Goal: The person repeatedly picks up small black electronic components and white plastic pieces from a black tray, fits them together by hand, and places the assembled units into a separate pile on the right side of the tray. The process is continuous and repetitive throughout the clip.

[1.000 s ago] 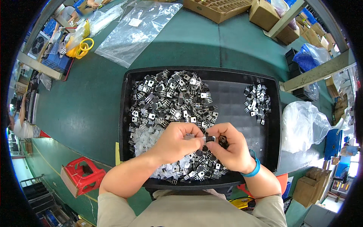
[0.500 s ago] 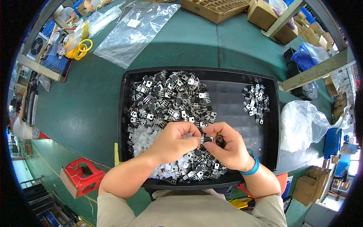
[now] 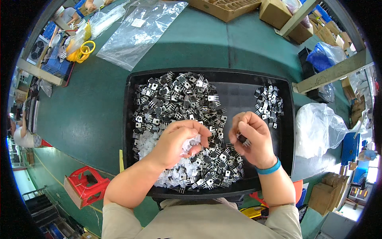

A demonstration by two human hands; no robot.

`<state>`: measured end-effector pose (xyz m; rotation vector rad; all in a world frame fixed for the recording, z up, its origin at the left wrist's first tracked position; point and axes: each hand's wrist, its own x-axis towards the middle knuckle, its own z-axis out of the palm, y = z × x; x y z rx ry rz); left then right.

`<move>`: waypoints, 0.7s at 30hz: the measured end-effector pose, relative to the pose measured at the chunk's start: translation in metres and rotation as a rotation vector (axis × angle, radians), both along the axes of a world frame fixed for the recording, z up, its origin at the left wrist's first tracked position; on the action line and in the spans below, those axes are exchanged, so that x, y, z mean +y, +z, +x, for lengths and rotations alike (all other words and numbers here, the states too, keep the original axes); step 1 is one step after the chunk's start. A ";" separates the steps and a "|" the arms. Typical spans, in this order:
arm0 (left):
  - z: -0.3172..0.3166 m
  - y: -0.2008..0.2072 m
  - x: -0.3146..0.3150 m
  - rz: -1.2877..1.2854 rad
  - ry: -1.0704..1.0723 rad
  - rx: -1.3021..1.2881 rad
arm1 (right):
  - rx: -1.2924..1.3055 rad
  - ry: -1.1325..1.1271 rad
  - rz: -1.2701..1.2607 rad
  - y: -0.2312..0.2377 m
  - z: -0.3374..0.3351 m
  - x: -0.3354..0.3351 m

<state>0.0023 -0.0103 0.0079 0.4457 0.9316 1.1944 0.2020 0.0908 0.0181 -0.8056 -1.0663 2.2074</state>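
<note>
A black tray (image 3: 288, 151) lies before me, its left part heaped with loose three-legged transistors (image 3: 179, 95). Small white translucent plastic pieces (image 3: 149, 141) are piled at the tray's near left. Over that pile my left hand (image 3: 175, 139) is curled, with several of the white pieces held inside its fingers. To the right, above the bare middle of the tray, my right hand (image 3: 254, 137) closes around black transistors (image 3: 242, 139); its fingers hide how many. A smaller group of transistors (image 3: 269, 105) sits at the tray's far right.
A clear plastic bag (image 3: 137, 36) lies on the green table beyond the tray. A divided cardboard box (image 3: 227, 10) and a carton (image 3: 275, 16) stand at the far side. White bags (image 3: 316, 129) rest right of the tray. A red stool (image 3: 85, 185) is at lower left.
My hands have moved apart from where they met over the tray. The right one has gone right and slightly away from me; the left has turned and shifted a little left.
</note>
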 end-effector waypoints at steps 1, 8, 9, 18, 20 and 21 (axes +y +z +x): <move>-0.001 0.001 0.000 -0.006 0.010 -0.038 | -0.095 0.039 0.065 0.000 -0.001 0.002; 0.005 0.005 0.003 0.041 0.086 -0.081 | -0.756 0.378 1.129 -0.034 -0.005 -0.007; 0.005 0.004 0.003 0.050 0.065 -0.088 | -0.788 0.408 1.157 -0.040 -0.006 -0.012; 0.001 0.000 0.003 0.035 0.067 -0.220 | -0.734 0.489 0.940 -0.027 -0.001 0.006; -0.001 -0.001 0.002 0.025 0.038 -0.175 | -0.679 0.429 0.852 -0.014 -0.002 0.009; -0.001 -0.002 0.001 0.020 0.024 -0.153 | -0.612 0.364 0.786 -0.010 -0.003 0.009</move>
